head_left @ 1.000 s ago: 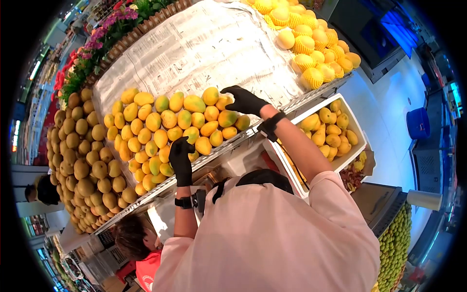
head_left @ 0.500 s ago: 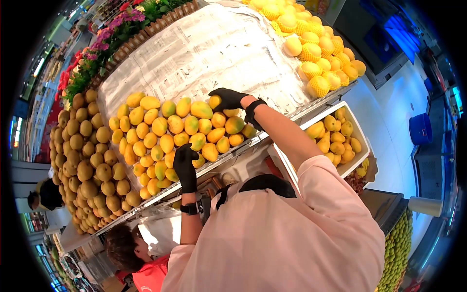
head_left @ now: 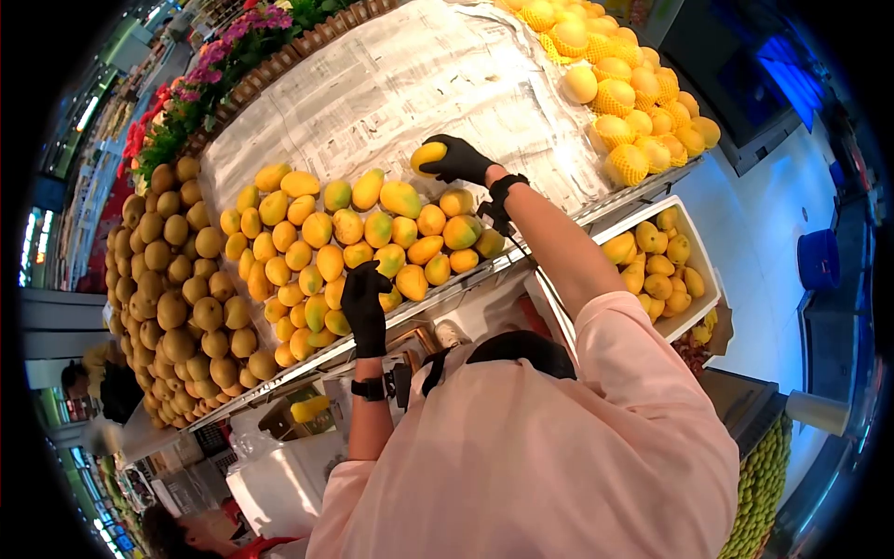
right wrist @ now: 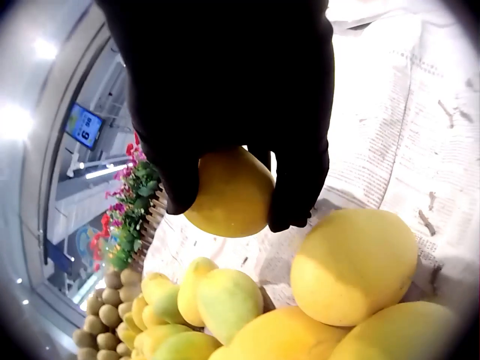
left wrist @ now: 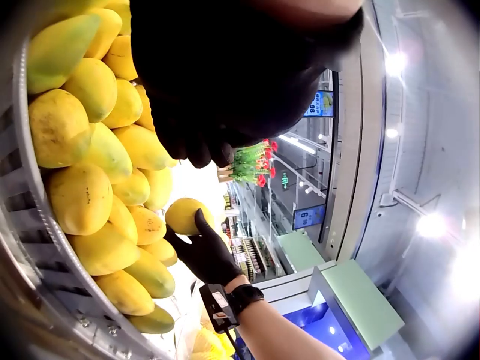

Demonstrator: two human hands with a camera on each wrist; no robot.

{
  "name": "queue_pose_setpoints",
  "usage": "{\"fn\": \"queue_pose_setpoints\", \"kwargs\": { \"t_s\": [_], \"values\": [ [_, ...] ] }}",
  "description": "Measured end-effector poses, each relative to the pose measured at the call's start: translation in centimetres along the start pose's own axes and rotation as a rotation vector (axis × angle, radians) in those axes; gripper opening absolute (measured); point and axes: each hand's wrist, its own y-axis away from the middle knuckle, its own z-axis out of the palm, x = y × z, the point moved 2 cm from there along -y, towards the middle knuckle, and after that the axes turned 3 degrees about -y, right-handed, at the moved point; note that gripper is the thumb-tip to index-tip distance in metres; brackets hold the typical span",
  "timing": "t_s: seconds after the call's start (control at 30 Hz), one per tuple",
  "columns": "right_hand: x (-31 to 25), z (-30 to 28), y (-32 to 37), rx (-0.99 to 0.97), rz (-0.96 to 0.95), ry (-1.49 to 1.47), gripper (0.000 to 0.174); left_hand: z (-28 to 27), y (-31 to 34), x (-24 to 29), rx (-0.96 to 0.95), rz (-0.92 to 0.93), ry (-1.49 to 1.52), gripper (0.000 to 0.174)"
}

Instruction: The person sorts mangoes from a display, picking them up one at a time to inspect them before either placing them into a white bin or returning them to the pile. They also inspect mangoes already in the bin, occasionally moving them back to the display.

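Note:
My right hand, in a black glove, grips a yellow mango between thumb and fingers. It is just behind the back row of mangoes, over the newspaper. In the right wrist view the held mango shows between the fingertips, close to another mango. My left hand, gloved in black too, is over the front rows of the mango pile, its fingers loosely bent and no fruit seen in them. The left wrist view shows that left hand dark above the fruit.
Newspaper lines the display behind the mangoes. Brown round fruit is heaped at left, net-wrapped yellow fruit at back right. A metal rail edges the front. A white foam box of yellow fruit stands below at right.
My right hand has gone from the right end of the mango rows to the newspaper behind them, now with a mango in its grip. The left hand has barely moved.

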Motion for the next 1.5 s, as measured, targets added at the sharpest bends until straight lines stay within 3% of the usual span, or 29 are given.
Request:
{"fn": "queue_pose_setpoints", "kwargs": {
  "t_s": [0.3,0.63,0.87,1.03,1.17,1.2,1.37,1.5],
  "values": [
    [-4.3,-3.5,9.0,0.039,-0.152,-0.300,0.052,2.5,-0.7,-0.5,-0.097,0.034,0.075,0.018],
    [-0.5,-8.4,23.4,0.250,-0.054,-0.523,0.048,8.0,0.3,0.0,-0.239,0.050,0.049,0.016],
    [1.0,-9.4,30.2,0.335,-0.062,-0.546,0.043,15.1,1.2,1.8,-0.521,0.026,-0.080,0.023],
    [0.4,-7.6,33.5,0.333,-0.080,-0.562,0.048,21.5,2.9,3.2,-0.749,0.101,-0.261,0.048],
    [-0.3,-6.4,35.7,0.332,-0.097,-0.507,0.047,24.6,5.0,3.7,-0.814,0.148,-0.289,0.059],
    [-0.2,-6.7,36.3,0.280,-0.068,-0.369,0.048,25.0,5.2,3.8,-0.836,0.132,-0.282,0.058],
    [-0.6,-6.6,39.0,0.276,-0.103,-0.480,0.045,24.9,5.5,2.7,-0.904,-0.331,-0.016,0.045],
    [-0.7,-6.5,39.7,0.329,-0.075,-0.446,0.042,25.2,6.9,2.5,-0.872,-0.613,0.400,0.038]
  ]
}}
